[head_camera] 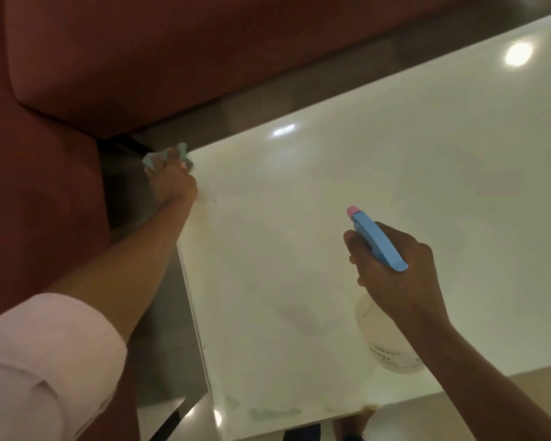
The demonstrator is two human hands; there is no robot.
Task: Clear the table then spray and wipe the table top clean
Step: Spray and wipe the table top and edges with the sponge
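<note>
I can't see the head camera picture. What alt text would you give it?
A person's left hand grips a crumpled teal cloth at the far left corner of a glossy white table top, while the right hand holds a clear spray bottle with a blue trigger head above it. A dark red sofa stands beyond the table.

A cloth (167, 158) is held by the left hand (172, 179) at the far left corner of the table (299, 186). A spray bottle (382, 281) is held by the right hand (392, 268) above the table's near right part. A sofa (109, 58) is set behind and left of the table.
</note>
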